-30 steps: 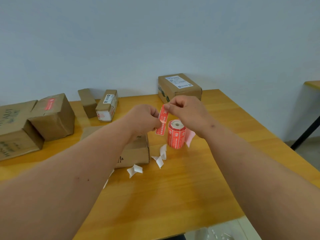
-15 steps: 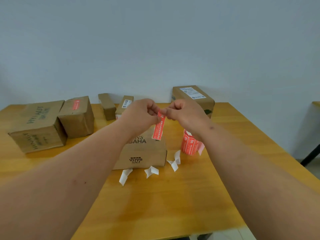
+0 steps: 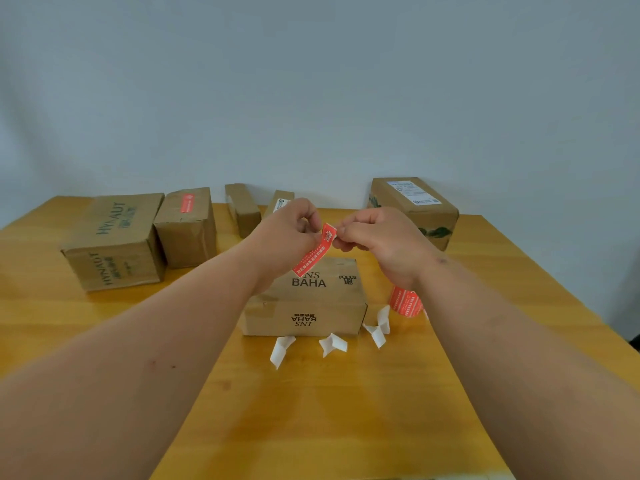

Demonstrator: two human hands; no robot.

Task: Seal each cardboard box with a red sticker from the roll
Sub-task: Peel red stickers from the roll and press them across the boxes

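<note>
Hands together above INS BAHA box: left hand and right hand both pinch top end of red sticker, which hangs tilted over box lid. Risks, as judged: free tail curling onto fingers or itself; landing crooked, missing seam. Roll just right of box, half hidden by wrist. Backing scraps on tabletop in front of box.

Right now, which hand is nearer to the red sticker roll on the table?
The right hand: its wrist is just above the sticker roll. The left hand is farther away, over the INS BAHA box.
</note>
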